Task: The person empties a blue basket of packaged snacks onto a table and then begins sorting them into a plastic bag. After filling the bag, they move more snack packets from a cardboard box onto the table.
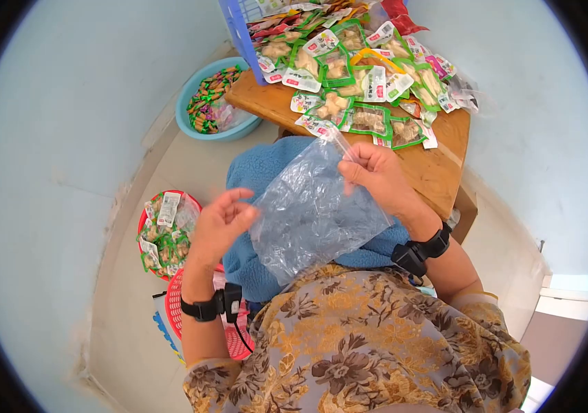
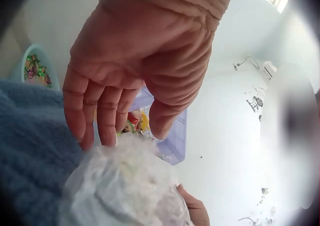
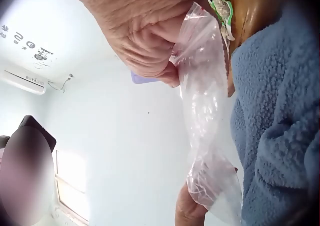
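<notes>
A clear plastic zip bag [image 1: 311, 217] hangs flat over the lap, its zip edge at the upper right. My right hand [image 1: 380, 180] pinches the bag near that edge between thumb and fingers. At the bag's left side is my left hand [image 1: 217, 227], slightly blurred, with fingers apart. In the left wrist view its fingers [image 2: 107, 116] are extended and the thumb stands away from them, just above the crumpled plastic. The right wrist view shows the bag running down from the right hand [image 3: 150, 41].
Snack packets [image 1: 369, 120] cover much of the wooden table [image 1: 438, 175], beside a blue-purple basket [image 1: 239, 34]. A blue basin [image 1: 190, 127] holds small wrapped pieces. Red baskets [image 1: 172, 303] stand at the left; one holds green-edged packets [image 1: 170, 237]. Blue fleece [image 1: 239, 251] covers the lap.
</notes>
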`<state>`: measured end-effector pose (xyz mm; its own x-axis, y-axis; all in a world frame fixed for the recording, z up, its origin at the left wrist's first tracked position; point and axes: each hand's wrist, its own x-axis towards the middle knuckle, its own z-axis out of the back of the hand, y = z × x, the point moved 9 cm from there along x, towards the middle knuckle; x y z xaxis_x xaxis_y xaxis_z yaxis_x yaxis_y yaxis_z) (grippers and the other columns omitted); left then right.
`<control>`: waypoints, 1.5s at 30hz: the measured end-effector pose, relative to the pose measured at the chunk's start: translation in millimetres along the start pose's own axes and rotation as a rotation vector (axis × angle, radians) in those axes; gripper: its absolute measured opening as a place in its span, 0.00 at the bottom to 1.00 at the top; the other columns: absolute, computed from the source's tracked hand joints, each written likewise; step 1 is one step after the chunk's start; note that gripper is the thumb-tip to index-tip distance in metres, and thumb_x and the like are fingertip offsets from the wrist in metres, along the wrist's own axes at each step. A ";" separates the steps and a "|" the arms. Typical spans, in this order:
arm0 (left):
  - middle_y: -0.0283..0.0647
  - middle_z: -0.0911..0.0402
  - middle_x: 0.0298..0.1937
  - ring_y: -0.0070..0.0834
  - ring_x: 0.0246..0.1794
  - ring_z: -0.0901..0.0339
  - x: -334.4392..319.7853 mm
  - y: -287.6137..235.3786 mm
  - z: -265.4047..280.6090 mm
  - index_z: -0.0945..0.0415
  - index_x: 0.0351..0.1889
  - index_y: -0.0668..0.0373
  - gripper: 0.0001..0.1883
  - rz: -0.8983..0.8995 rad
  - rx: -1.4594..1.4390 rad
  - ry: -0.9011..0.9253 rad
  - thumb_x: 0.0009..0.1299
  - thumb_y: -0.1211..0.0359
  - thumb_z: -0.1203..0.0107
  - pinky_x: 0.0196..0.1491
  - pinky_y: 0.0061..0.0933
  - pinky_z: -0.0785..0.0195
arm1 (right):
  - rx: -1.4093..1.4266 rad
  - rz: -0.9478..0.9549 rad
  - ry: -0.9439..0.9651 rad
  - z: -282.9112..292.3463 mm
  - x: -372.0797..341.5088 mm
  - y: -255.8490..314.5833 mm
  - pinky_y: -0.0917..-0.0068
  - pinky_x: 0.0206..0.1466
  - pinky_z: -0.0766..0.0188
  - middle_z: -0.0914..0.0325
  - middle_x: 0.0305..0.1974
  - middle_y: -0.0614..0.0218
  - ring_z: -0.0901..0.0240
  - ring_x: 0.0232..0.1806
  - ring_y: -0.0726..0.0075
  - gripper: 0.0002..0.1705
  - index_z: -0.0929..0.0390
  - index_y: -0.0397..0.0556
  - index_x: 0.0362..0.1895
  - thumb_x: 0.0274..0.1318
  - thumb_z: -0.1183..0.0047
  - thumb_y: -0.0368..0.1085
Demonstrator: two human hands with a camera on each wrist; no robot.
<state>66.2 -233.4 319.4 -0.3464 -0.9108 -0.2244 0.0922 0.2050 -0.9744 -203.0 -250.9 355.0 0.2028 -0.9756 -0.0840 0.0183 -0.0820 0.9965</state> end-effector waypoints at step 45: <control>0.34 0.25 0.24 0.19 0.22 0.32 -23.3 -26.9 27.3 0.20 0.45 0.64 0.09 -0.425 0.609 -0.856 0.69 0.71 0.37 0.27 0.25 0.37 | 0.180 -0.061 -0.240 4.2 -0.8 -64.8 0.78 0.21 0.36 0.25 0.22 0.70 0.31 0.19 0.82 0.16 0.22 0.42 0.35 0.71 0.46 0.43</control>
<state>97.3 -227.4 351.2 0.2726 -0.8587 0.4341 0.6398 -0.1752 -0.7483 -208.5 -245.6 290.5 -0.0307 -0.9863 -0.1622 -0.1552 -0.1556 0.9755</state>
